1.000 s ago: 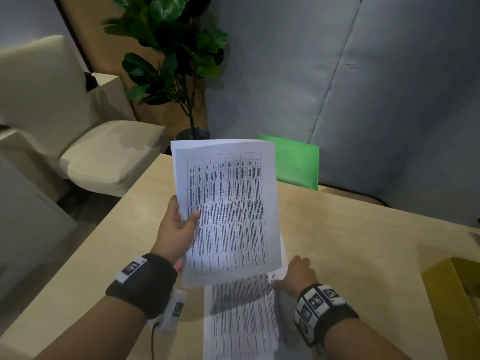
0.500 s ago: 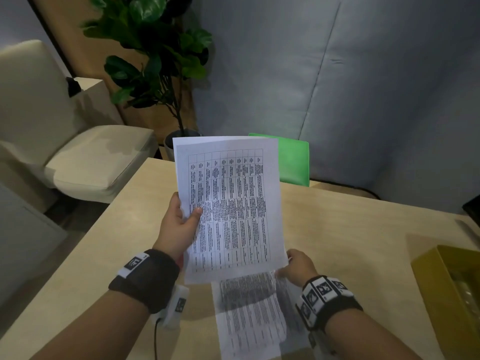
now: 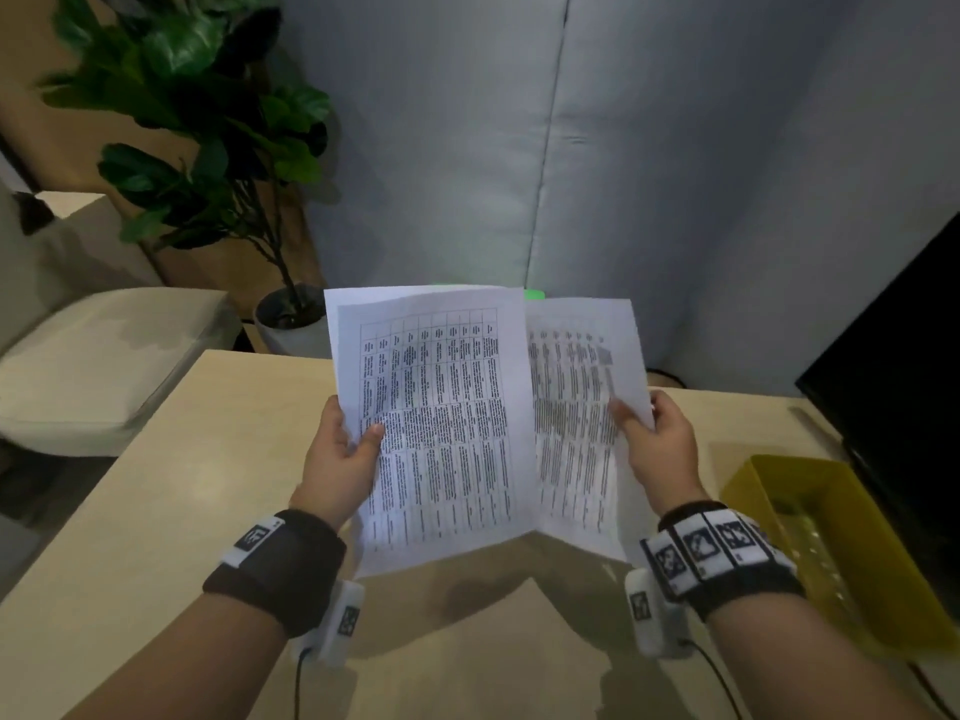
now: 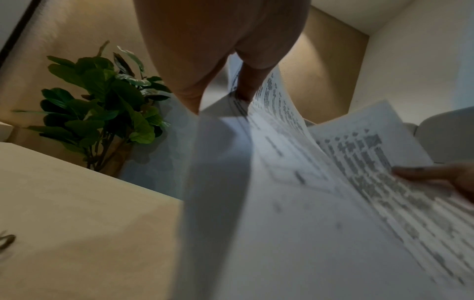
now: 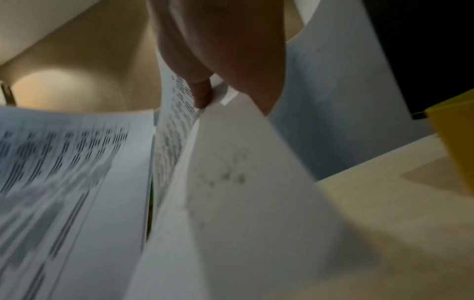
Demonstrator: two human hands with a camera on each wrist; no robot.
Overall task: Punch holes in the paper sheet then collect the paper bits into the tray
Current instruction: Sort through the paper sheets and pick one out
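Note:
Two printed paper sheets are held up above the table. My left hand [image 3: 345, 441] pinches the left edge of the front sheet [image 3: 441, 423], thumb on its printed face; the same sheet [image 4: 295, 182] fills the left wrist view. My right hand [image 3: 654, 433] pinches the right edge of the second sheet [image 3: 582, 423], which lies partly behind the first; in the right wrist view this sheet [image 5: 231, 182] hangs from my thumb and fingers. A yellow tray [image 3: 831, 543] stands on the table at the right. No hole punch is in view.
The light wooden table [image 3: 182, 511] stretches under both arms. A black monitor [image 3: 893, 366] stands at the far right behind the tray. A potted plant [image 3: 208, 148] and a cream armchair [image 3: 93, 366] are off the table's left corner. A padded grey wall is behind.
My right hand has lifted the second sheet off the table and holds it up beside the first. The view has turned right, showing more of the yellow tray.

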